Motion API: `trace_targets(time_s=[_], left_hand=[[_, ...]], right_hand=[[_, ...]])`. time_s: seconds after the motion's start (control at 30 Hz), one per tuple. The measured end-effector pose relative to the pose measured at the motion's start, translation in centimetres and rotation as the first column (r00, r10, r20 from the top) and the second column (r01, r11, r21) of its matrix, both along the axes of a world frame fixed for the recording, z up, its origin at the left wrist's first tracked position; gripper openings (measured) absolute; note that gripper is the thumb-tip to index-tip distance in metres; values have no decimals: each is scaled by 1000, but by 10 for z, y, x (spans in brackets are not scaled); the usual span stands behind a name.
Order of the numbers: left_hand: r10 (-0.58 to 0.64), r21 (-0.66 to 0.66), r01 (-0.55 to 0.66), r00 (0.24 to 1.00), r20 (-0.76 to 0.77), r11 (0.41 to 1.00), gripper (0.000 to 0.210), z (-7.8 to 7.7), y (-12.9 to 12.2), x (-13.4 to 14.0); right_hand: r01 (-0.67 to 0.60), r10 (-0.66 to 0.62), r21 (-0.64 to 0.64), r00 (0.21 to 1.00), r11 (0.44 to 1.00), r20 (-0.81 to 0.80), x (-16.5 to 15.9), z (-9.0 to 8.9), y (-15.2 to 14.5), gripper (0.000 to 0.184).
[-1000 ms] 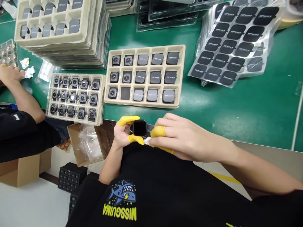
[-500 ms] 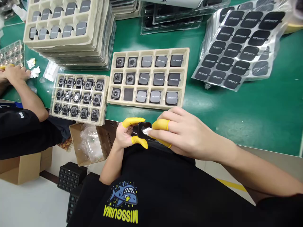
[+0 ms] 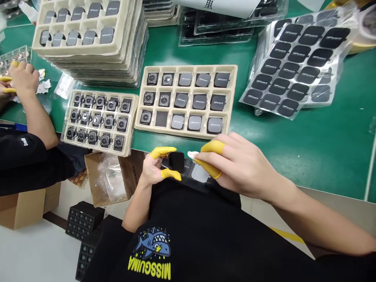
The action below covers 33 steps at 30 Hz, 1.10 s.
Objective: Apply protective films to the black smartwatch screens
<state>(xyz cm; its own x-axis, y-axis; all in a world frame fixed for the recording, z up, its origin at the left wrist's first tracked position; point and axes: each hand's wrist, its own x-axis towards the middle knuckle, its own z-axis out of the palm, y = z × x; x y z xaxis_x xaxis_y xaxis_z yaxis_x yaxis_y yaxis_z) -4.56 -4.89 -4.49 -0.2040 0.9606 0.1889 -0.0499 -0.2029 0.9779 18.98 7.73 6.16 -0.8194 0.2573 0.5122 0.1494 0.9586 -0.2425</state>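
Observation:
My left hand, with yellow finger cots on thumb and finger, grips a black square watch body by its edges, dark glass face up. Just right of it, my right hand, also in yellow cots, pinches a small white wipe, which is apart from the glass. Below the hands lies a strip of film with grey square stickers, partly covered by my right hand. Beyond them, a cream tray holds watch bodies on the left and pieces under printed grey covers; one pocket shows only its dark bottom.
A second tray of watch bodies sits to the left, before a tall stack of trays. Sticker sheets lie at the right. A co-worker's hand is at far left. An open carton stands below the table edge.
My right hand has lifted the wipe off the watch glass and moved right. The bare glass and the sticker strip beneath now show. The co-worker's hand has shifted.

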Motion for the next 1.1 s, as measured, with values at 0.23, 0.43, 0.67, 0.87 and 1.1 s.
trace_targets(time_s=[0.23, 0.43, 0.67, 0.87, 1.1], left_hand=[[-101, 108, 98, 995, 26, 989, 77, 8, 5, 6], [-18, 99, 12, 998, 56, 995, 83, 5, -3, 2], [-45, 37, 44, 999, 25, 998, 85, 7, -2, -3], [-29, 72, 31, 999, -24, 997, 82, 5, 4, 5], [47, 31, -47, 999, 8, 998, 89, 4, 0, 1]], right_hand=[[-165, 164, -41, 986, 985, -34, -22, -1, -16, 30], [70, -68, 74, 997, 995, -21, -23, -10, -4, 25], [-152, 147, -89, 987, 984, -64, -10, 1, -10, 23], [-49, 50, 15, 995, 999, -87, -33, -11, -10, 25], [106, -109, -49, 993, 993, -43, -9, -14, 6, 17]])
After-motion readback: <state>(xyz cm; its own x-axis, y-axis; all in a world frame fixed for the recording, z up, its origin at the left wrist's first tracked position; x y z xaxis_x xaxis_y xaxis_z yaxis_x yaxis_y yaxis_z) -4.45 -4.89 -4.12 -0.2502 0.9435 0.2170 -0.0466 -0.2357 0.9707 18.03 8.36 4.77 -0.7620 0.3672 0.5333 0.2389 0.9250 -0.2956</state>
